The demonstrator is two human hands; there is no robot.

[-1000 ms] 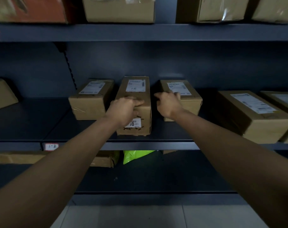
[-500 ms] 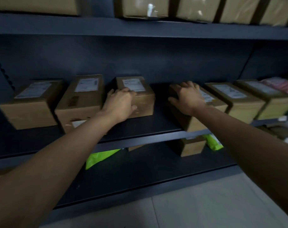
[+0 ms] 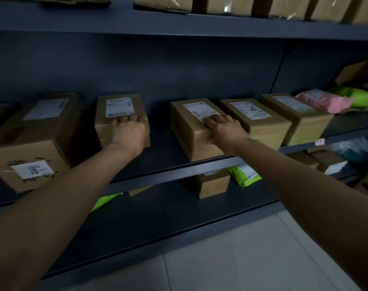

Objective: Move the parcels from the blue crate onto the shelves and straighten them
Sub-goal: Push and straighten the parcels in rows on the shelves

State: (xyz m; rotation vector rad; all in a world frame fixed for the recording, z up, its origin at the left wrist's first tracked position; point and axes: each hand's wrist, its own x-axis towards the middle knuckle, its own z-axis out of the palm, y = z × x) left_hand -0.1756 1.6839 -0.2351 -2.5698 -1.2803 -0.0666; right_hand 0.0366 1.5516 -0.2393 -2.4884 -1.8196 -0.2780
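Several brown cardboard parcels with white labels stand in a row on the middle shelf (image 3: pixel 170 164) of a dark blue rack. My left hand (image 3: pixel 128 133) grips the front top edge of a small parcel (image 3: pixel 120 108), fingers curled over it. My right hand (image 3: pixel 223 129) holds the front right corner of the neighbouring parcel (image 3: pixel 189 127), fingers on its label and thumb on the front face. That parcel sits at an angle, its front corner at the shelf's edge. The blue crate is out of view.
A bigger box (image 3: pixel 32 141) stands left of my left hand; two boxes (image 3: pixel 260 120) and pink (image 3: pixel 324 100) and green mailers (image 3: pixel 355 97) lie to the right. The lower shelf holds a small box (image 3: pixel 212 183) and green mailers (image 3: pixel 244 175). More boxes line the top shelf. Pale floor tiles lie below.
The view has swung right along the rack. My left hand has curled onto the small parcel's front edge. My right hand has closed over the corner of the parcel to its right.
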